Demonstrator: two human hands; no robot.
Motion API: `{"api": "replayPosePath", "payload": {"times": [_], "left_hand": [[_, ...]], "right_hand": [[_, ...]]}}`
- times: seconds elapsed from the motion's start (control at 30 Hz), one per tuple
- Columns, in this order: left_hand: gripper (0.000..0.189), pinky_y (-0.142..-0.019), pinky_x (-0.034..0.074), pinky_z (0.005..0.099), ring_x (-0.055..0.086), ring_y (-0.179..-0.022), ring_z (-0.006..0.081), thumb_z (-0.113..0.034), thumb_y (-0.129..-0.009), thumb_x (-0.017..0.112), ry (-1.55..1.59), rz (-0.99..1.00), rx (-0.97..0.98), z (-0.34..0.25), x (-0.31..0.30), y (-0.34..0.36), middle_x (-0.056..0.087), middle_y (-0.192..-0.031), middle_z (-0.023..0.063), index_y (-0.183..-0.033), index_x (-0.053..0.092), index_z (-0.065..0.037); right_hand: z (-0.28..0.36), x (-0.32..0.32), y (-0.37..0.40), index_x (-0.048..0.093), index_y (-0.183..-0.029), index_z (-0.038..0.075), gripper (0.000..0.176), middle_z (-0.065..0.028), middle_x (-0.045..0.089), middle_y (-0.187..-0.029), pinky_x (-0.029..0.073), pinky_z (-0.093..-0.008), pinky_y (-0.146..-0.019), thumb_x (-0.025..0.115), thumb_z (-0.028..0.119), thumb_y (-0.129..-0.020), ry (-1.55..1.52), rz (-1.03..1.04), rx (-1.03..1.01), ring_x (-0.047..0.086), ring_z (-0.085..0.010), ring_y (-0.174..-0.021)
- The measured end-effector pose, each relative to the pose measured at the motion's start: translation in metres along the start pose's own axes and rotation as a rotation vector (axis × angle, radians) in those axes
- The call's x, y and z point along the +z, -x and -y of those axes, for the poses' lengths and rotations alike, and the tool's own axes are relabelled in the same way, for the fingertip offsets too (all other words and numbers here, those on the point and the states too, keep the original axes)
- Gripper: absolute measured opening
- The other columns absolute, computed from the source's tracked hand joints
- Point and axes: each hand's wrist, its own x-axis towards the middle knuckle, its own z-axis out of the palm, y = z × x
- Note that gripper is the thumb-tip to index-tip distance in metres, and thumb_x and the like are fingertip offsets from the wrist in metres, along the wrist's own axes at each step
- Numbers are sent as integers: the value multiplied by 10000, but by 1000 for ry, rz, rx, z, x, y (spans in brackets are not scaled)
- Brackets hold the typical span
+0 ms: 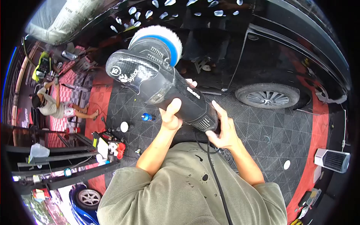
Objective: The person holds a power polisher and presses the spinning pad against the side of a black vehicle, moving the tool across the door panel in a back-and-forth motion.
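Observation:
A black car polisher [161, 84] with a white fluffy pad [161, 33] on a blue backing is held up in front of my chest, head tilted to the upper left. My left hand [172, 114] wraps round the middle of its body, thumb on the near side and fingertips showing past the far edge. Around the rear end, my right hand [225, 129] grips with thumb and fingers on either side. From there a black power cord [217, 180] runs down over my shirt. The pad overlaps the glossy black car panel [210, 33] in this view.
Pale spots show on the panel above the pad. A car wheel [268, 95] is at right. On the dark tiled floor are a blue bottle [148, 117] and white discs [287, 164]. A cart [108, 148] stands left; beyond it, a person [56, 101].

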Motion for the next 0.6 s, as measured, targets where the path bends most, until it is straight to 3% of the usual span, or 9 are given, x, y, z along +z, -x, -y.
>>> {"api": "replayPosePath", "payload": {"times": [0.1,0.33,0.4,0.47,0.5,0.53,0.6], "left_hand": [[680,-1004,460,454,561,-1186,344,-277,-796,667,28,-33,-20,6,1,-4,555,-1260,215,-1345,431,47],[675,-954,485,411,593,-1104,291,-274,-779,702,-12,18,-25,20,1,-15,584,-1217,203,-1315,450,51],[741,-947,509,417,587,-1128,300,-360,-765,726,-103,43,-67,18,-2,-19,574,-1218,206,-1323,447,41],[707,-937,502,405,599,-1085,283,-313,-753,735,-117,73,-87,17,-8,-25,584,-1201,203,-1296,465,52],[690,-940,495,406,598,-1086,281,-303,-752,734,-166,107,-66,15,-10,-30,587,-1202,204,-1284,479,55],[674,-943,489,406,597,-1088,279,-294,-750,732,-213,139,-48,13,-14,-35,589,-1203,206,-1272,493,58],[615,-994,457,404,580,-1139,280,-242,-760,735,-233,183,-110,7,-18,-46,594,-1229,200,-1254,534,62]], "right_hand": [[14,-5,-8,326,-1425,-68,1009,-287,639,-1105,558,-436,-792,830,387,-679,223,-19,-44,684,-427,-909],[-3,-6,-8,320,-1419,-68,1076,-285,651,-1076,568,-437,-805,885,409,-637,235,-68,2,691,-415,-918],[-8,1,-9,307,-1426,-42,1074,-277,658,-1090,574,-446,-806,906,349,-625,327,-102,-5,689,-406,-952],[-20,15,-14,281,-1449,-3,1050,-269,668,-1077,575,-446,-805,896,253,-638,254,-144,116,689,-395,-968],[-24,18,-18,254,-1471,42,1011,-251,678,-1078,574,-432,-824,851,126,-660,224,-122,198,684,-391,-990],[-25,24,-24,254,-1471,42,1011,-251,678,-1078,574,-432,-824,851,126,-660,220,-117,179,684,-391,-990],[-26,29,-38,269,-1462,48,948,-235,639,-1197,537,-397,-900,805,39,-681,149,-143,352,663,-346,-1079]]}}
